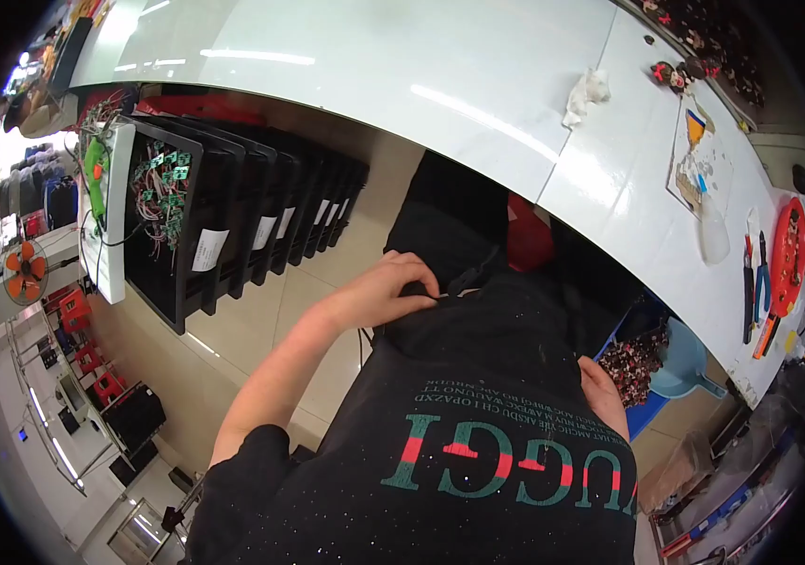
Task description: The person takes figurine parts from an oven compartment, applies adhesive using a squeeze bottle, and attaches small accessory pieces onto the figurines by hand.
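Note:
My left hand point(395, 290) is at the waist, with thumb and forefinger closed at the lower edge of my black T-shirt point(515, 377). A fold of the hem seems to be between the fingertips. Just beyond them, a dark strap or buckle point(466, 281) shows at the waist of my black trousers point(445, 217). At the other side of the shirt is my right hand point(600, 391), partly hidden by the cloth, so its grip does not show.
A white worktable point(478, 85) spans ahead, bearing pliers point(762, 273) and a red tray point(787, 254). To the left stand stacked black trays point(233, 198), one with wired green circuit boards point(165, 184). A blue basin point(690, 363) sits below right. An orange fan point(25, 272) is far left.

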The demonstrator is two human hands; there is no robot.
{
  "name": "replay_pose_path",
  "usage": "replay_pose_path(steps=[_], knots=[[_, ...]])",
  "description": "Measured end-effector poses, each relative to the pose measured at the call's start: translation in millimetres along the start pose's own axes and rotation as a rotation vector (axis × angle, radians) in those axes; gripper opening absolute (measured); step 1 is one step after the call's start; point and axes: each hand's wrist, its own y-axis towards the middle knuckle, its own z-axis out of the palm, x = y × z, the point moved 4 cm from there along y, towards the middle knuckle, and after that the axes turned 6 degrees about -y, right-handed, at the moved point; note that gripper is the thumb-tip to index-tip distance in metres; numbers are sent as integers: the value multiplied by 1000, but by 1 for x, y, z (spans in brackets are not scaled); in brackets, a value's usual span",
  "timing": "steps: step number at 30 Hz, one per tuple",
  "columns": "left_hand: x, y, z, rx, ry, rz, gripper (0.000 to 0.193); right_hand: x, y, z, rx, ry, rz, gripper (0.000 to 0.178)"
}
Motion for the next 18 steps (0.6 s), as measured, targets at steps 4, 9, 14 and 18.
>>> replay_pose_path(steps=[4,9,14,18], knots=[[12,2,3,-65,-270,-149,8,3,0,1,-234,-359,-164,31],[16,21,-33,-918,168,154,6,3,24,0,-151,-432,-271,18],[0,51,-11,-730,225,127,7,30,16,-59,-683,-506,-540,10],[-26,70,33,-588,291,128,9,39,18,-128,-813,-801,-747,8]])
